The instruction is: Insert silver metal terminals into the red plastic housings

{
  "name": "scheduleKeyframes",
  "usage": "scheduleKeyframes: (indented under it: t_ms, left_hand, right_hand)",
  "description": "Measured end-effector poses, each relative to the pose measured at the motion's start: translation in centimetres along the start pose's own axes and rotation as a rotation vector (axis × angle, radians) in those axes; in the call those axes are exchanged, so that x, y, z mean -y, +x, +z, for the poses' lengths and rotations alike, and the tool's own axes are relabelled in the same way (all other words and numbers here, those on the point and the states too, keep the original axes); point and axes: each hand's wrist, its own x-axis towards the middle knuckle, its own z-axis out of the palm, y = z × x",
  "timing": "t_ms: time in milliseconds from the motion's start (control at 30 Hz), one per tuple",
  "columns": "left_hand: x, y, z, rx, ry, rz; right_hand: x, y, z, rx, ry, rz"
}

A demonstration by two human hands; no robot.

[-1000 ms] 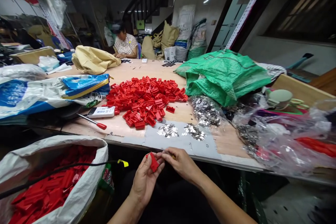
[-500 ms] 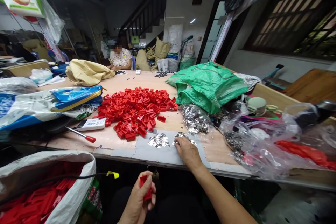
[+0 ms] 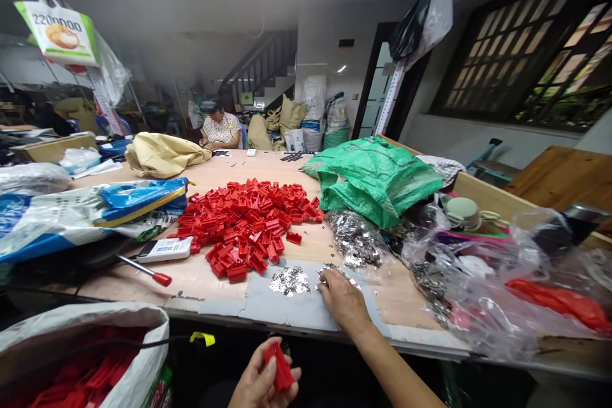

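My left hand (image 3: 265, 375), low in front of the table edge, is closed around a red plastic housing (image 3: 278, 366). On the grey mat (image 3: 261, 306), my right hand (image 3: 342, 299) pinches a small flat metal piece (image 3: 321, 276) beside a small heap mostly hidden by the fingers. To its left lies another heap of shiny metal pieces (image 3: 289, 281). A large pile of red plastic housings (image 3: 253, 210) spreads over the table behind the mat.
A white sack (image 3: 157, 325) of red parts stands at lower left. A red-tipped lever (image 3: 161, 278) and a white box (image 3: 165, 249) lie left. A clear bag of metal pieces (image 3: 356, 239) and a green sack (image 3: 377, 172) sit right. Another person (image 3: 221, 127) sits across the table.
The camera view has tilted up, so the table appears lower. My left hand has turned the red housing, showing more of it. My right hand stays at the metal heap, a piece now showing at its fingertips.
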Motion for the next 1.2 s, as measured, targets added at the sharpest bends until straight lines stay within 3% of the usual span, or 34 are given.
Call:
scheduleKeyframes:
  t_ms: [233,433,567,767,967,1200]
  left_hand:
    - [-0.5,-0.6,0.9,-0.023,-0.007,0.058]
    - [-3.2,-1.7,3.3,0.038,0.078,0.364]
    - [-4.5,-1.7,4.1,0.033,0.297,0.582]
    - [-4.5,-1.7,4.5,-0.052,0.646,0.786]
    - [-4.4,-2.0,4.5,-0.108,0.774,0.878]
    - [-4.3,-2.2,4.6,-0.082,0.805,0.944]
  right_hand:
    - [-0.1,-0.1,-0.3,-0.052,0.022,-0.015]
    - [-0.8,0.3,-1.8,-0.077,0.110,0.020]
    - [0.2,-0.5,-3.1,-0.080,0.421,-0.032]
    - [4.1,-3.5,-4.4,0.004,0.760,-0.149]
    - [6.7,-5.2,-4.0,-0.010,0.702,-0.316]
    - [7.0,-5.2,-3.7,0.013,0.655,-0.400]
